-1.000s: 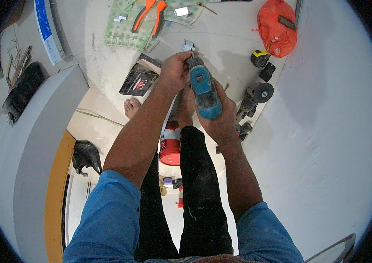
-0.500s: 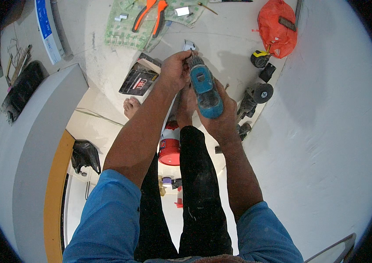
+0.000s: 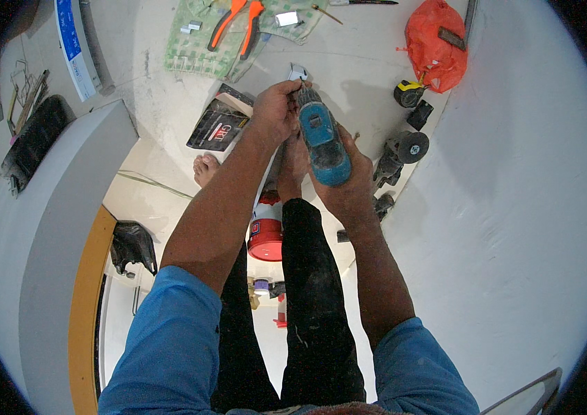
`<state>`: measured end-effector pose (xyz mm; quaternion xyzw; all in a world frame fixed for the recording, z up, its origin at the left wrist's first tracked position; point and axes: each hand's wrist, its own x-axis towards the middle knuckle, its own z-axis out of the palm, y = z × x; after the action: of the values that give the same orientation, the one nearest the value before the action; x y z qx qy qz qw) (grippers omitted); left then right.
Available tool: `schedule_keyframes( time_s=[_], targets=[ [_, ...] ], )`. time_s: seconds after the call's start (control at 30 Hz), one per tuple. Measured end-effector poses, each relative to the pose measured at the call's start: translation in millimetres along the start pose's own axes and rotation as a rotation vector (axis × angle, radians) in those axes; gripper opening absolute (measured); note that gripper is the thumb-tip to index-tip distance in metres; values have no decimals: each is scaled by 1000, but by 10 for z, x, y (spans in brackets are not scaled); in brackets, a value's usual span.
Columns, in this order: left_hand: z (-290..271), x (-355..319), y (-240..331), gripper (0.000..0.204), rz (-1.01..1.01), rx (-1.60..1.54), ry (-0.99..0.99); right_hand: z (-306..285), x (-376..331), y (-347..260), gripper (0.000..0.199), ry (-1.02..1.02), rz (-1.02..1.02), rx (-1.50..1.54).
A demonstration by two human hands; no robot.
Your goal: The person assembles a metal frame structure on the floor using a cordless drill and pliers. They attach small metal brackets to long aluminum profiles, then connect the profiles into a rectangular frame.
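Note:
My right hand (image 3: 345, 176) is wrapped around a blue and black cordless drill (image 3: 326, 142), whose chuck points away from me. Beside the chuck, my left hand (image 3: 276, 111) is closed, its fingertips at the drill's front end. A pale metal strip (image 3: 297, 71) shows its end just beyond those fingers; it seems to run back beneath my hands, mostly hidden by them and the drill. What the bit touches is hard to make out. To the left of my left hand lies an opened black box (image 3: 217, 126) on the floor.
Orange-handled pliers (image 3: 236, 28) rest on a green patterned cloth (image 3: 190, 59). On the right are a red bag (image 3: 434, 52), a tape measure (image 3: 410, 93) and an angle grinder (image 3: 401, 153) along the white wall. A red-and-white bucket (image 3: 266, 242) shows between my legs.
The hands and drill keep almost the same place and pose. The whole view has shifted very slightly.

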<state>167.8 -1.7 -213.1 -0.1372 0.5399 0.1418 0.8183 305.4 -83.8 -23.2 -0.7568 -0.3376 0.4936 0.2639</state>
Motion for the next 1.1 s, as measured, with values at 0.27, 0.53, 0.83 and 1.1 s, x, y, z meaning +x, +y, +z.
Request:
schedule_keyframes(
  time_s=[0.27,0.53,0.83,1.1],
  targets=[
    [-2,32,0,28,-20,-49,37,-17,6,5,69,-39,43,34],
    [27,11,13,28,-26,-9,45,-7,7,28,66,-20,11,34],
    [127,-37,10,28,52,119,144,-64,120,-216,67,-112,161,-3],
    [97,-297,-250,47,1255,1488,608,-94,181,-226,69,-99,77,-90]
  ],
)
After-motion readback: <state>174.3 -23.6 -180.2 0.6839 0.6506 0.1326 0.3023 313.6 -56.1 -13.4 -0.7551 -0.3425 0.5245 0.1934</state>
